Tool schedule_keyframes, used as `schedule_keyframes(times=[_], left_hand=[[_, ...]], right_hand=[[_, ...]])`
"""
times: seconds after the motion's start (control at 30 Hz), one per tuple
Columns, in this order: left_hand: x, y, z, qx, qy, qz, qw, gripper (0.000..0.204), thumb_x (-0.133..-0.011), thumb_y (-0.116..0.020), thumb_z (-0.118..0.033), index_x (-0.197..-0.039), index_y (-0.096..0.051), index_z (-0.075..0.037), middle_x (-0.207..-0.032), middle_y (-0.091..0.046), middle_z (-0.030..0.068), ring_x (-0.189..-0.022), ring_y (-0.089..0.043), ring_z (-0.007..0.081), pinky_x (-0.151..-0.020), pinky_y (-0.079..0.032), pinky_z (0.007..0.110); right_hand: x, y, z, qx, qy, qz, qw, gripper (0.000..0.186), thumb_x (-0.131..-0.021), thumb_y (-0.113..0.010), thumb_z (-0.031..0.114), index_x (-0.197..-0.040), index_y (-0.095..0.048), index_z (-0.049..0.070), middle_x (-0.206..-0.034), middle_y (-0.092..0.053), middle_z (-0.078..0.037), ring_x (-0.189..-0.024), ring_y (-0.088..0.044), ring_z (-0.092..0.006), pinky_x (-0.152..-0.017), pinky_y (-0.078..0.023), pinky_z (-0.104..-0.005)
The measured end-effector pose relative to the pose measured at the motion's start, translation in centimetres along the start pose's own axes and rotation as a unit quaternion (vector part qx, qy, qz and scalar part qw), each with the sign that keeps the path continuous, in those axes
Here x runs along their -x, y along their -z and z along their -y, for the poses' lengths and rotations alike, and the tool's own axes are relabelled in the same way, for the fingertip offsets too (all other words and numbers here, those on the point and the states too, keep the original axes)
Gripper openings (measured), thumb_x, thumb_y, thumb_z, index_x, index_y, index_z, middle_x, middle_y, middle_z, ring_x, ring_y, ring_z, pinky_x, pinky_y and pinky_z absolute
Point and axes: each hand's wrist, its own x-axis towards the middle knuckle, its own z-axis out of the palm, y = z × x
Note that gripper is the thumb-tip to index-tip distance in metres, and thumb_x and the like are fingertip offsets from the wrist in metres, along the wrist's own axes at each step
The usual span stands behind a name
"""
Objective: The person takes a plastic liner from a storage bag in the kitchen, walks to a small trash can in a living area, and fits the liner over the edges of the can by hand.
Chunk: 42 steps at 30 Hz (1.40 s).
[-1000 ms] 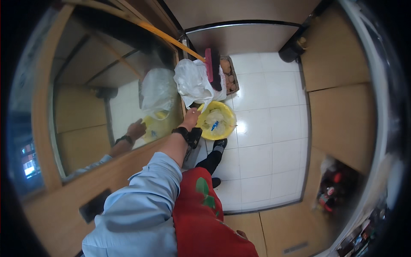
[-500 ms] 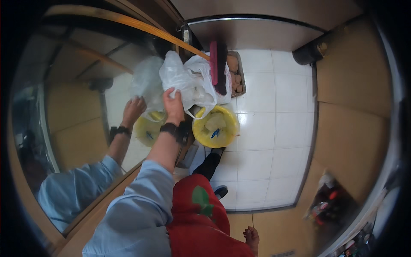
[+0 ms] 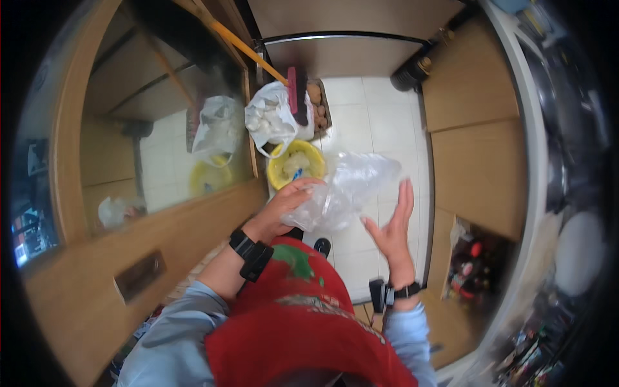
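My left hand grips a crumpled clear plastic bag in front of my chest. My right hand is raised beside the bag with its fingers spread and nothing in it, close to the bag's right side. Below the bag on the floor stands a yellow bucket with something pale inside. A white plastic bag full of pale round items sits just beyond the bucket.
A broom with an orange handle and red head leans by the wooden door, whose glass panel mirrors the bags. A crate of brown round produce sits on the white tiled floor. Wooden cabinets line the right side.
My left hand has pulled back from the white bag by the bucket and now holds a clear bag near my chest. My right hand has come up into view beside it.
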Motion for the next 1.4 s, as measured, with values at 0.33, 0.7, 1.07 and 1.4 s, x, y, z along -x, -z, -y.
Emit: schedule_keyframes(times=[0.33,0.7,1.07,1.4], left_hand=[[8.1,2.1,1.0,0.093,-0.048,-0.039,0.994,0.028,-0.088,-0.057,-0.023,-0.110,-0.054,-0.006,-0.094,-0.061,0.0041,-0.083,-0.061,0.0166,-0.072,-0.051,0.031],[19.0,-6.8,15.7,-0.316,-0.110,0.051,0.941,0.098,-0.082,-0.065,-0.036,-0.142,0.009,-0.013,-0.143,-0.017,0.0192,-0.132,-0.023,0.0272,-0.103,-0.030,0.039],[22.9,-1.0,21.7,-0.392,-0.237,-0.193,0.867,0.072,-0.076,-0.065,-0.010,-0.133,-0.023,0.000,-0.112,-0.051,0.0137,-0.086,-0.057,0.0176,-0.074,-0.048,0.030],[43.5,11.1,11.8,-0.523,-0.428,-0.379,0.632,0.016,-0.071,-0.055,0.001,-0.087,-0.058,-0.003,-0.085,-0.056,0.0115,-0.077,-0.057,0.0265,-0.067,-0.046,0.035]], right_hand=[[12.1,12.3,-1.9,-0.539,-0.331,-0.133,0.763,0.018,-0.090,-0.051,0.015,-0.103,-0.056,0.002,-0.096,-0.062,-0.010,-0.087,-0.061,-0.0187,-0.078,-0.051,-0.0330],[17.2,12.3,2.0,-0.786,-0.281,0.092,0.543,0.040,-0.093,-0.043,0.028,-0.120,-0.049,0.000,-0.117,-0.056,-0.017,-0.105,-0.056,-0.0303,-0.090,-0.046,-0.0429],[20.1,7.5,9.3,-0.795,-0.259,0.183,0.517,0.037,-0.092,-0.043,0.027,-0.117,-0.051,-0.001,-0.113,-0.058,-0.015,-0.100,-0.058,-0.0287,-0.087,-0.048,-0.0408],[19.8,0.4,5.6,-0.493,-0.293,0.020,0.819,0.036,-0.087,-0.055,0.020,-0.118,-0.048,0.003,-0.106,-0.058,-0.013,-0.094,-0.058,-0.0270,-0.081,-0.049,-0.0430]])
